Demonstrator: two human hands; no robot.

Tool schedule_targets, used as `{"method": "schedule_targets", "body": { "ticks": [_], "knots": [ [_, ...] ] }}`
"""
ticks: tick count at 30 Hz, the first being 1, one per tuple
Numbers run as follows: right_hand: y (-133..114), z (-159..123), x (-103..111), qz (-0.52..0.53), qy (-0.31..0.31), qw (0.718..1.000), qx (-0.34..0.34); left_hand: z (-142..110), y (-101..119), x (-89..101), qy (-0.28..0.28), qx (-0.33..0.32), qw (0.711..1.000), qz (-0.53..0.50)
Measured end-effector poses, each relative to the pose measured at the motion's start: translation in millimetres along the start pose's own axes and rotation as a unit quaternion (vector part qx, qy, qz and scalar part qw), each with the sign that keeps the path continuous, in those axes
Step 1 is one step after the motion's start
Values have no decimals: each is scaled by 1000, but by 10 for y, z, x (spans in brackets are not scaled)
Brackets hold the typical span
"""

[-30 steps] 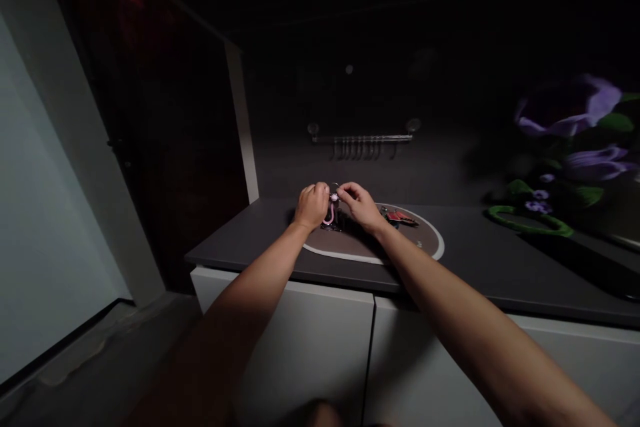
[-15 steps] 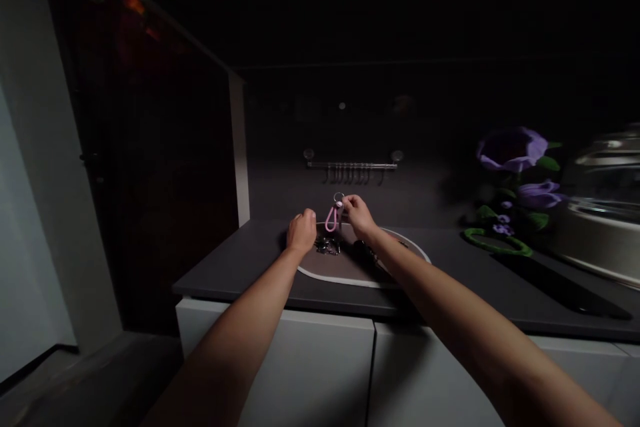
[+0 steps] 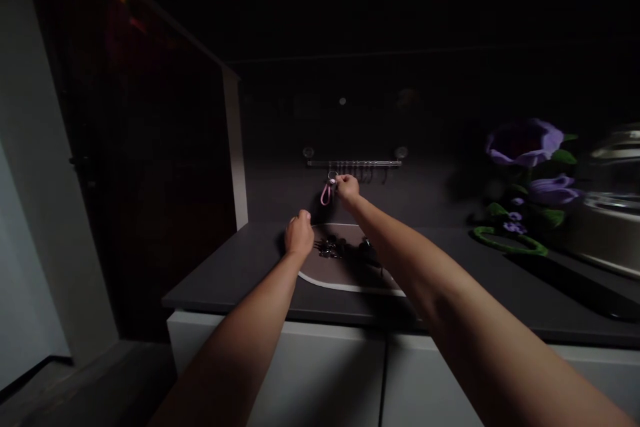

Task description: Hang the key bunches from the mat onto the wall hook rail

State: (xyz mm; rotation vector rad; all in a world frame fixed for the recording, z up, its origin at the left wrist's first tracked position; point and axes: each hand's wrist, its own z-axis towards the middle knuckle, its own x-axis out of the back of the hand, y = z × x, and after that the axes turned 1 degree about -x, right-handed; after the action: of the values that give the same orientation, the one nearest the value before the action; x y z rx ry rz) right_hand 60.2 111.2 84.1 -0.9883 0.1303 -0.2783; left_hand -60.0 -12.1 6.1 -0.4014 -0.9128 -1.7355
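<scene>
My right hand (image 3: 347, 188) is raised to the hook rail (image 3: 354, 163) on the dark back wall, pinching the metal ring of a pink looped keychain (image 3: 327, 192) that hangs just under the rail's left hooks. My left hand (image 3: 299, 236) is loosely closed over the left edge of an oval tray (image 3: 325, 278) on the counter; whether it holds anything is hidden. A small heap of keys (image 3: 329, 247) lies on the tray beside that hand.
The dark counter (image 3: 240, 267) rests on white cabinet doors (image 3: 320, 373). Purple artificial flowers (image 3: 530, 167) with a green loop stand at the right, next to a metal lidded pot (image 3: 610, 200). A white post (image 3: 235, 147) and a dark panel close the left side.
My right hand has lifted the pink keychain from above the tray up to the hook rail. My left hand let go of it and stayed by the tray.
</scene>
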Motion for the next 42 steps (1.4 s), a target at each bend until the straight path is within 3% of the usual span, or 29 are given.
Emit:
{"method": "schedule_targets", "body": {
  "ticks": [7, 21, 29, 34, 42],
  "knots": [
    [58, 65, -167, -18, 61, 997, -38, 15, 4, -26, 1, -5, 1000, 7],
    [18, -34, -222, 60, 43, 992, -106, 21, 11, -38, 2, -19, 1000, 17],
    [102, -67, -173, 20, 47, 996, -74, 24, 4, -40, -8, -19, 1000, 18],
    [112, -70, -106, 25, 6, 998, -63, 23, -11, -59, -6, -25, 1000, 7],
    [-106, -270, 114, 27, -42, 997, -52, -1, -4, -19, -19, -41, 999, -30]
  ]
}}
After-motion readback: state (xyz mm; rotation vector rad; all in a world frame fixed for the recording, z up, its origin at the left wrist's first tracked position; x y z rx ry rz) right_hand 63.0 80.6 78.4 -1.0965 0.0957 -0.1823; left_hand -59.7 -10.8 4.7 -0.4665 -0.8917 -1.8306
